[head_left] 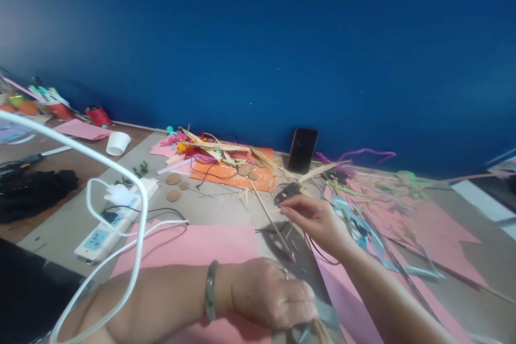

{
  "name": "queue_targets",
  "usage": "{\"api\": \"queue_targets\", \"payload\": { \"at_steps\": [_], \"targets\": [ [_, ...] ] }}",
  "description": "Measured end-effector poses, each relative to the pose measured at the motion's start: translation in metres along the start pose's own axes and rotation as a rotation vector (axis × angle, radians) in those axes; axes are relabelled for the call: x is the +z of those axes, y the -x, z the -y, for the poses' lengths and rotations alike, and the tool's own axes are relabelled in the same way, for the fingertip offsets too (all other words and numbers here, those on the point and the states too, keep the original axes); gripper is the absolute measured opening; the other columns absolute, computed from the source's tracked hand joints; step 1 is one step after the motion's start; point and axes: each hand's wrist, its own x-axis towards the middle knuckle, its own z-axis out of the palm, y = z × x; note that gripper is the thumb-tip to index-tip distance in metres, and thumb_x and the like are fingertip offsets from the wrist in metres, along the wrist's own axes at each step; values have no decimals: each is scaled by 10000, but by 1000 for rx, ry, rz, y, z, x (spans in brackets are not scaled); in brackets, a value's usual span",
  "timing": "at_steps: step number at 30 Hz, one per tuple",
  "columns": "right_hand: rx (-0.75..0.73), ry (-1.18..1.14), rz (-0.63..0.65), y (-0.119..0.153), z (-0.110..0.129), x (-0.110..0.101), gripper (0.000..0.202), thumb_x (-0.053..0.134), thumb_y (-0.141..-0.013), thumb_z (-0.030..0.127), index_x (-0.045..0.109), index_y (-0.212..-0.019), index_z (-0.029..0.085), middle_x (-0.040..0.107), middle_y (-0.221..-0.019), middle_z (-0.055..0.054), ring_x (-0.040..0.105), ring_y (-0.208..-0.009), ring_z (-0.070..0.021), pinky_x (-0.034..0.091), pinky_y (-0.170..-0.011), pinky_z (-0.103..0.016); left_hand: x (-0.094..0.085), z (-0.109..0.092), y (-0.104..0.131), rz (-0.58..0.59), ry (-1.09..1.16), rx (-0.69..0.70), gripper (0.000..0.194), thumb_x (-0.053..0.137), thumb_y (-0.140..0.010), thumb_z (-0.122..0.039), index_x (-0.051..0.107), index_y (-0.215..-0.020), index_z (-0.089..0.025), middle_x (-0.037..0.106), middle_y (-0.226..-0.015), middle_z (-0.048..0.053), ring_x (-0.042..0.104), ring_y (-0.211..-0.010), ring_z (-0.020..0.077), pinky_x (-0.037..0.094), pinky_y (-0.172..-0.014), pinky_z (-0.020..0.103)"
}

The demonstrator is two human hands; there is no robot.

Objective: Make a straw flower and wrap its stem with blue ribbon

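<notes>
"Where's the left hand [274, 293]?"
"Well in front of the phone [302, 150], forearm reaching across, fist closed around pale strips [321, 332]."
"And the right hand [313, 220]?"
"Just in front of the phone, thumb and forefinger almost together beside a black object [288, 191]; I can't tell whether they hold anything."

The background is filled by a blue wall [258, 37], paler at left; a grey-and-brown table [231, 214] is set below.

Cluttered tabletop [229, 214], blue wall [258, 37]
Left hand [274, 293] (bangle [210, 290] at the wrist) clasps straw strands [321, 331]; right hand [316, 217] near a smartphone [302, 150].
</notes>
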Motion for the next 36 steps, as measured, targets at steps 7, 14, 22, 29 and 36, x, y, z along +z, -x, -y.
{"api": "queue_targets", "payload": {
  "at_steps": [7,14,22,29,36],
  "targets": [
    [-276,306,401,-57,18,57,112,625,-828,164,736,-841,168,728,-826,-46,633,-726,-149,444,-685,-241,-1,7,0,40,-41,49,164,485,-906,-184,646,-895,-152,608,-812,27,510,-589,91,382,-471,231],
    [-304,661,510,-111,39,130,184,599,-859,241,732,-967,173,721,-1008,-96,639,-955,-223,430,-787,-260,-5,11,-1,27,-61,115,207,470,-906,-143,648,-801,-157,588,-717,8,476,-534,80,356,-452,235],
    [-184,769,525,-123,46,159,258,481,-892,197,716,-956,111,721,-973,-164,662,-855,-251,450,-709,-286,-12,13,-5,-10,-61,124,266,469,-887,-93,603,-669,-164,509,-610,-21,461,-495,87,323,-422,243],
    [-182,724,532,-111,40,121,201,498,-894,202,690,-921,146,722,-928,-112,652,-812,-208,404,-652,-247,-7,18,-2,25,-88,138,224,466,-907,-127,617,-744,-161,536,-667,-1,480,-536,94,359,-463,249],
    [-173,669,540,-95,37,95,161,516,-862,133,677,-865,148,718,-897,-71,627,-767,-150,385,-637,-205,-6,17,1,-48,-118,125,205,467,-892,-102,608,-751,-148,536,-694,2,488,-567,99,402,-522,248]
  ]
}}
